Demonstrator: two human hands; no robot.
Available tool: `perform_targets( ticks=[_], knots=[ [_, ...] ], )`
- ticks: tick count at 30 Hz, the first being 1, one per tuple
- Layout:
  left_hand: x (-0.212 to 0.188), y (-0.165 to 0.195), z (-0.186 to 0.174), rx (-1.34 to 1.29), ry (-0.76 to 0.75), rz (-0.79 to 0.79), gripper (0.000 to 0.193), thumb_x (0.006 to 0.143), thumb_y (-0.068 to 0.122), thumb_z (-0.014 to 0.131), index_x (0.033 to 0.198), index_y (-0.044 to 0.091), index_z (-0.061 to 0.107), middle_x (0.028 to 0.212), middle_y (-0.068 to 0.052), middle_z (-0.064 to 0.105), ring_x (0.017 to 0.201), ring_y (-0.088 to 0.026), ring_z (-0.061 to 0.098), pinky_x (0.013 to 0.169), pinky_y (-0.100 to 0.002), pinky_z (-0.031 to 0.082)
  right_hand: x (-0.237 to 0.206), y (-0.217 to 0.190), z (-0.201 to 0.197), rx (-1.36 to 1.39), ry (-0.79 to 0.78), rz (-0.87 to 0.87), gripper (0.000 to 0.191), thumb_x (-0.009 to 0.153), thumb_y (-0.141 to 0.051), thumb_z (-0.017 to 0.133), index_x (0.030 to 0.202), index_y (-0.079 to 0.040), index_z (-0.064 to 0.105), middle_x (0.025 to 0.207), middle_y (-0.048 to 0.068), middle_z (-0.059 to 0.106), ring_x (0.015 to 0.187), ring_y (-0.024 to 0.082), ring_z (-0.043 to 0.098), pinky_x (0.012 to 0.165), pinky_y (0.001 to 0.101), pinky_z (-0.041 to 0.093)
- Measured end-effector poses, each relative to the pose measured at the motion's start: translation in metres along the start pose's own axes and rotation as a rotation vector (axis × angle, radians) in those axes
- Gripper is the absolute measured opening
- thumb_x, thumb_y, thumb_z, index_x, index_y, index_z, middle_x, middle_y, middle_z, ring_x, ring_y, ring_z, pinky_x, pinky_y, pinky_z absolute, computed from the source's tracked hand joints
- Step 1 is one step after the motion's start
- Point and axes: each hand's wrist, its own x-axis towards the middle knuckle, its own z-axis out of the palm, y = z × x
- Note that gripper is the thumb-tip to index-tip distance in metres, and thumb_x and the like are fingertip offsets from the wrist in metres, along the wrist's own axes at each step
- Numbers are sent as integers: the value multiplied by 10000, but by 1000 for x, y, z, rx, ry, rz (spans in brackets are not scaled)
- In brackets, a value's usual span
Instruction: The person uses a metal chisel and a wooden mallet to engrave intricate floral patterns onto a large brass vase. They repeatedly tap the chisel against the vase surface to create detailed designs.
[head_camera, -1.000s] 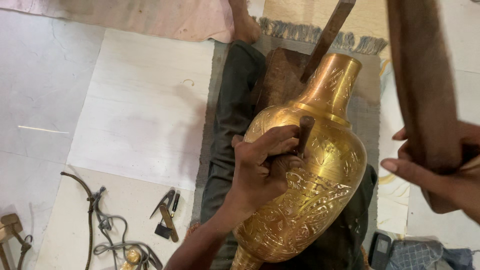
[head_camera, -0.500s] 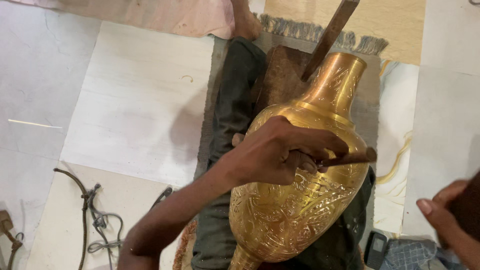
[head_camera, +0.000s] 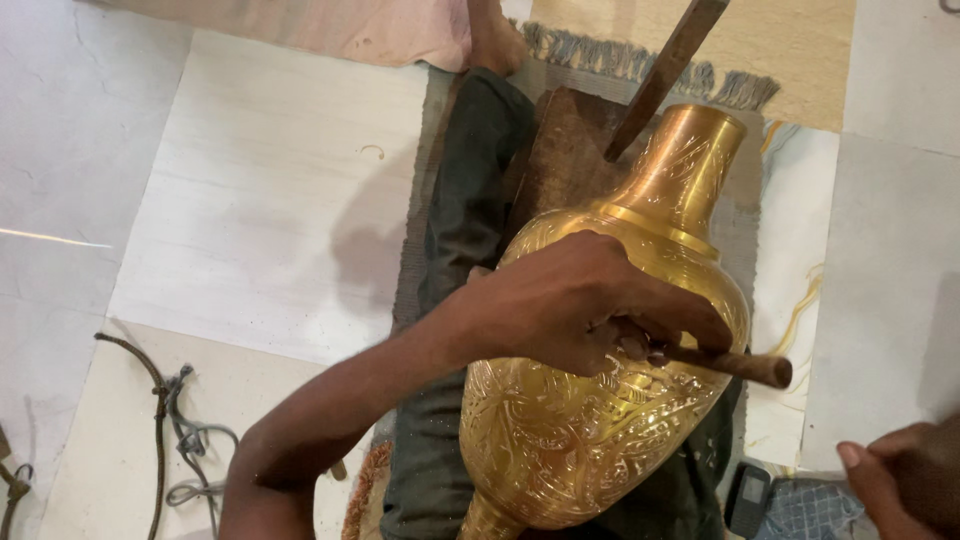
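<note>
A large engraved brass vase (head_camera: 580, 450) lies tilted across my lap, its neck (head_camera: 690, 165) pointing up and to the right. My left hand (head_camera: 570, 300) rests on the vase's shoulder, shut on a thin dark rod-like tool (head_camera: 745, 367) whose end sticks out to the right. Only part of my right hand (head_camera: 900, 480) shows at the lower right corner, fingers curled, away from the vase. What it holds is cut off by the frame.
My leg in dark trousers (head_camera: 470, 180) stretches out over a grey mat toward a fringed rug (head_camera: 600, 50). A brown wooden block (head_camera: 565, 150) and a slanted bar (head_camera: 665, 70) sit behind the vase. Cords (head_camera: 165, 420) lie at left; a phone (head_camera: 748, 498) at lower right.
My left hand swung the rod from upright to lying sideways across the vase. My right hand, which held a wooden mallet high, has dropped to the lower right corner; the mallet is out of sight.
</note>
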Motion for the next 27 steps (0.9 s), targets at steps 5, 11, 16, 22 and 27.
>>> perform_targets(
  ticks=[5,11,16,22,27],
  knots=[
    [-23,31,27,-3,391,-260,543,819,-141,640,1297,114,674,1148,-58,784,797,-136,778,636,-254,621,44,-43,-45,25,-49,-147,384,903,-185,814,1176,8,626,797,171,671,637,235,703,579,401,592],
    [-34,40,45,-233,859,-415,475,881,-179,623,1315,13,650,1101,-138,787,914,-188,818,750,-271,674,81,-95,-72,77,-79,-306,378,915,-187,808,1180,5,620,813,167,667,663,238,705,596,407,595],
    [-38,39,48,-189,869,-366,476,889,-187,634,1332,-13,640,1178,-168,765,1046,-234,792,868,-293,696,91,-111,-72,96,-133,-278,373,925,-189,804,1183,2,615,827,163,664,684,241,706,610,412,598],
    [-40,32,45,-224,799,-364,519,853,-214,534,1330,-32,630,1165,-159,770,1042,-230,802,899,-296,696,115,-146,-89,226,-190,-326,367,936,-191,799,1187,-2,609,843,159,660,710,244,708,626,418,602],
    [-41,27,30,-253,635,-281,523,856,-221,582,1353,-60,616,1295,-205,709,1176,-277,734,1012,-317,649,89,-189,-127,-19,-172,-575,225,862,-157,706,1062,-59,679,802,87,693,717,183,717,649,355,584]
  ],
)
